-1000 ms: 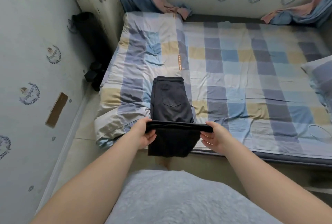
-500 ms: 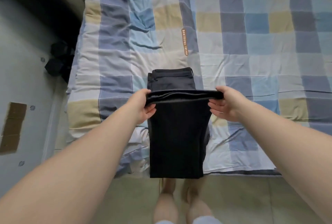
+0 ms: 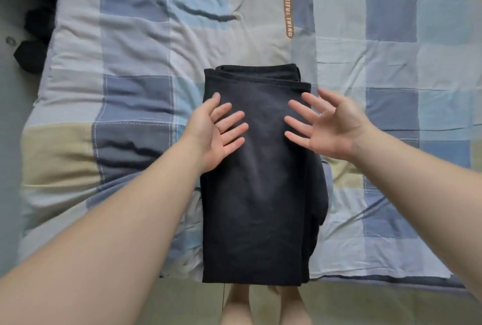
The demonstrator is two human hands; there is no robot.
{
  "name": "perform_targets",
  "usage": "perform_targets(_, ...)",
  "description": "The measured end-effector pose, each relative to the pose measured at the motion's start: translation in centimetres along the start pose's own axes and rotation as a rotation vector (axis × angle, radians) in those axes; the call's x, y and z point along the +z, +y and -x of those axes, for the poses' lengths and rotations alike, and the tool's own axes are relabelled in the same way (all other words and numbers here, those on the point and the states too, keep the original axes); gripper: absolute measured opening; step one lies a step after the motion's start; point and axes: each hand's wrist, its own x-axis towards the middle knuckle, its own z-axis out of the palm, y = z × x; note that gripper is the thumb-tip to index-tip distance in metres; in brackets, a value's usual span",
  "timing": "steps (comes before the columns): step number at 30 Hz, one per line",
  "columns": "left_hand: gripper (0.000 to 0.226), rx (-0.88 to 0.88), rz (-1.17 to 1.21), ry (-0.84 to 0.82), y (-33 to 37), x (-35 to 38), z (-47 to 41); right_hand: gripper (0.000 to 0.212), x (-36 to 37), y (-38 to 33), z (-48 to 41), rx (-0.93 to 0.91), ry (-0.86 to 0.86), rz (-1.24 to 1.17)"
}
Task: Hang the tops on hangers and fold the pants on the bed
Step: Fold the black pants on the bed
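A pair of dark grey pants (image 3: 257, 194) lies folded in half lengthwise on the bed (image 3: 135, 45), its near end hanging just over the bed's front edge. The far end shows stacked layers of cloth. My left hand (image 3: 217, 131) hovers over the pants' left side with fingers spread and palm turned inward. My right hand (image 3: 326, 126) is over the right side, fingers spread wide. Neither hand grips the cloth. No tops or hangers are in view.
The bed wears a checked blue, grey and yellow sheet with a brown label strip (image 3: 288, 7). Dark objects (image 3: 32, 42) lie on the floor at the left of the bed. My bare feet (image 3: 266, 306) stand on the floor at the bed's front edge.
Both hands carried the pants' folded edge away from me over the far end, laid it down and let go. The hands now hover spread above the cloth. The camera has tilted down.
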Motion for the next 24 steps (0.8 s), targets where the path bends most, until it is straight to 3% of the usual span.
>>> perform_targets(7, 0.046, -0.119, -0.04, 0.075, -9.4, -2.4, 4.8, 0.04, -4.7, 7.6, 3.8, 0.135, 0.037, -0.059)
perform_targets(15, 0.044, -0.339, -0.202, 0.248, -22.2, -9.3, 9.0, 0.036, -12.7, 19.1, 8.7, 0.355, 0.241, -0.013)
perform_targets(19, 0.043, -0.401, -0.273, 0.368, -26.8, -12.4, 9.4, 0.036, -16.3, 23.8, 9.7, 0.446, 0.331, 0.108)
perform_targets(24, 0.048, -0.331, -0.436, 0.568, -29.5, -14.4, 8.0, 0.044, -19.1, 27.0, 8.8, 0.487, 0.37, 0.411)
